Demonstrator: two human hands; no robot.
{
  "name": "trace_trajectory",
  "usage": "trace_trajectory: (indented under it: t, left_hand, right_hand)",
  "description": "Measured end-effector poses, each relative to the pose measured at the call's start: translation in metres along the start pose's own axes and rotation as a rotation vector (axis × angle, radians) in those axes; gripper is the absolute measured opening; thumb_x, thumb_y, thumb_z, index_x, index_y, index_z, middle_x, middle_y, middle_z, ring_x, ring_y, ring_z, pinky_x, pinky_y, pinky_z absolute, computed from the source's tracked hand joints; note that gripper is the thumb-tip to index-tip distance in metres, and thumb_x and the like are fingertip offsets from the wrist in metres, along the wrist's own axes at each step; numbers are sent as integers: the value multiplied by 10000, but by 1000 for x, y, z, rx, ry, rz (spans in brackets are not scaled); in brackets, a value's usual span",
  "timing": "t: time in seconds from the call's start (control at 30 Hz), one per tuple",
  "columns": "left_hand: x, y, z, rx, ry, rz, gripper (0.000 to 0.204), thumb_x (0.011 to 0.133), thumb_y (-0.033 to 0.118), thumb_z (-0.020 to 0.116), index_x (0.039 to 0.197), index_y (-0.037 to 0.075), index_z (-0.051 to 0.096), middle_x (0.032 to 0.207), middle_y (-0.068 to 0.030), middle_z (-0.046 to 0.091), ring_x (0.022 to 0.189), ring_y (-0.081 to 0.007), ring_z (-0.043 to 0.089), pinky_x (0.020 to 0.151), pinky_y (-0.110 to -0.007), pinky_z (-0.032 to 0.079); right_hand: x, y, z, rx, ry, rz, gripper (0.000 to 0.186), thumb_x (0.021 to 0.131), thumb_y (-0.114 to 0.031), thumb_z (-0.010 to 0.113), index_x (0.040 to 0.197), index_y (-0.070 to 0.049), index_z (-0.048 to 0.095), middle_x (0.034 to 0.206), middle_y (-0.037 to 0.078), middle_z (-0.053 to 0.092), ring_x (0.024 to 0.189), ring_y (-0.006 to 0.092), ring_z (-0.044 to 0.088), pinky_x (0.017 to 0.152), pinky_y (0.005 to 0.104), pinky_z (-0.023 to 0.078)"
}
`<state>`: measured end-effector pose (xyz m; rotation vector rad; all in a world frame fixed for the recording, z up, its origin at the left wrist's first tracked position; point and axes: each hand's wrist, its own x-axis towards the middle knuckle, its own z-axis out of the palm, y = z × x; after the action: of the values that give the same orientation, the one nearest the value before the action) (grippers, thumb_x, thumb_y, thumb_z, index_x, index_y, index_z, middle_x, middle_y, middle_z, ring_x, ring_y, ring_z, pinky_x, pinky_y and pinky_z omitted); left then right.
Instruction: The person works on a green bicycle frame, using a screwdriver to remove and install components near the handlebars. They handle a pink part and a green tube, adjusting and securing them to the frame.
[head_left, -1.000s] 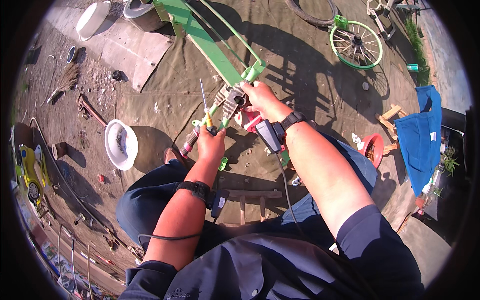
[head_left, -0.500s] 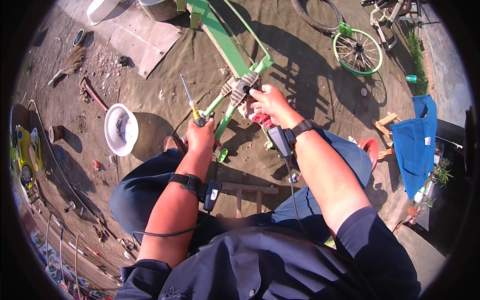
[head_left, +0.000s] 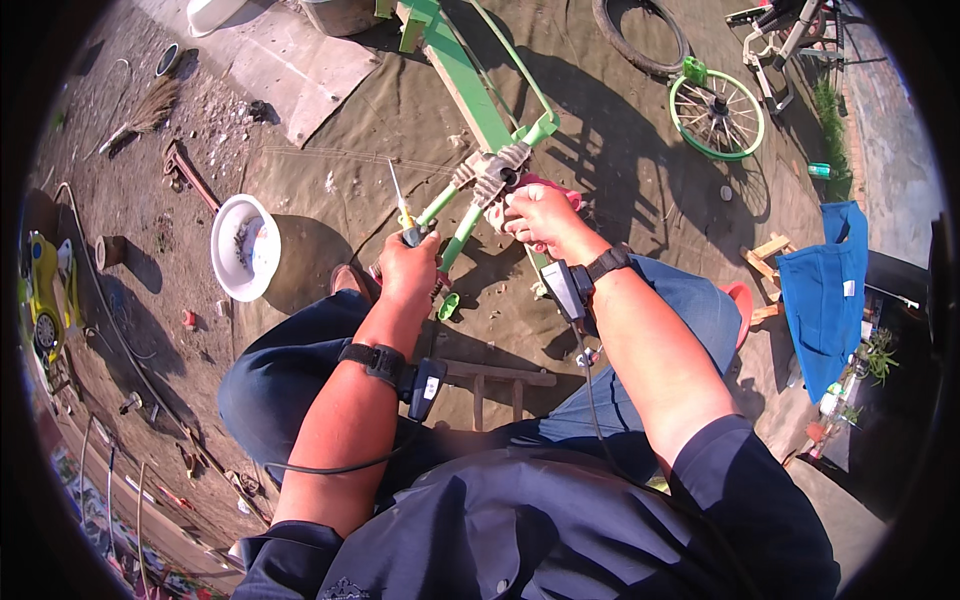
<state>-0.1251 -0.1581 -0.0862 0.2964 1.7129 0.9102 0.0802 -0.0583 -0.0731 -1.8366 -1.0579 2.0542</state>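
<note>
In my left hand is a screwdriver with a yellow and dark handle, its thin shaft pointing up and away. My fingers are closed round the handle, beside the tubes of a green bicycle frame. Greyish ridged wrapping covers the frame's joint, where a dark round opening shows at its right side. Just below that opening, my right hand has its fingers curled round a pinkish-red cloth. Part of the cloth is hidden behind the fingers.
A white basin stands left, near a red pipe wrench. A green-rimmed wheel and a tyre lie far right. Blue cloth hangs at the right beside a wooden stool. A small green part lies between my legs.
My right hand has drawn back from the dark opening to just below it, and the reddish cloth now shows above the hand. The left hand still holds the screwdriver; the view has shifted slightly.
</note>
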Motion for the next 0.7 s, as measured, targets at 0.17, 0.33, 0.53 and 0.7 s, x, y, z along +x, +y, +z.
trace_trajectory:
  t: [0.17,0.33,0.53,0.7]
  left_hand:
    - [-12,11,7,-34,-64,-34,211,929,164,668,977,-8,555,746,-60,587,559,-137,549,453,-298,459]
    - [-15,19,5,-44,-122,-27,291,959,192,635,1140,-20,554,890,-67,638,697,-133,603,555,-280,504]
    - [-25,69,-11,-201,-115,92,196,972,187,602,1032,3,568,842,-51,608,713,-143,608,580,-281,474]
    - [-51,144,-41,-346,-169,276,202,953,179,647,1054,9,603,845,-60,620,736,-170,620,609,-304,498]
  right_hand:
    - [-19,-20,-24,37,51,-65,276,962,-282,617,973,-6,634,861,82,646,703,152,651,564,273,528]
    - [-49,-40,-35,-164,164,-379,245,895,-105,656,1116,-9,610,944,81,658,757,129,634,606,273,528]
    - [-70,-38,-36,-137,53,-309,265,912,-154,668,1129,-16,604,907,63,671,781,117,642,614,270,538]
    - [-68,5,-12,-387,-77,-331,312,920,-253,689,1131,-30,637,993,42,678,863,127,658,740,285,519]
